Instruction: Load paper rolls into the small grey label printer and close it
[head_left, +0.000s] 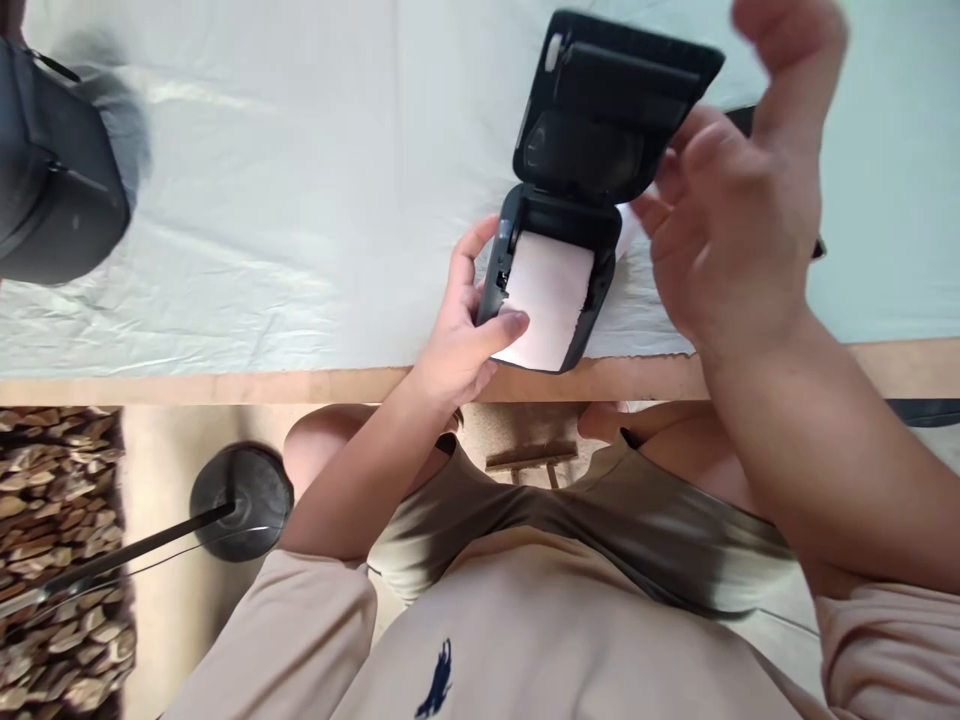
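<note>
My left hand point(466, 335) grips a small black portable receipt printer point(491, 300) at its lower left side, with the thumb over the front edge. The printer's lid point(615, 110) stands hinged open, away from me. Inside lies a white paper roll point(551, 290), its loose edge under my left thumb. My right hand point(735, 210) is raised at the right of the lid, fingers apart and somewhat blurred. Its lower fingertips are close to the lid's edge; whether they touch it I cannot tell. A white scrap point(626, 230) shows below those fingertips.
A pale cloth point(300, 180) covers the table, with a wooden edge point(225, 387) in front. A dark grey bag point(60, 170) stands at the left. Behind my right hand a dark flat object point(741, 120) is mostly hidden. A round black stand base point(241, 500) is on the floor.
</note>
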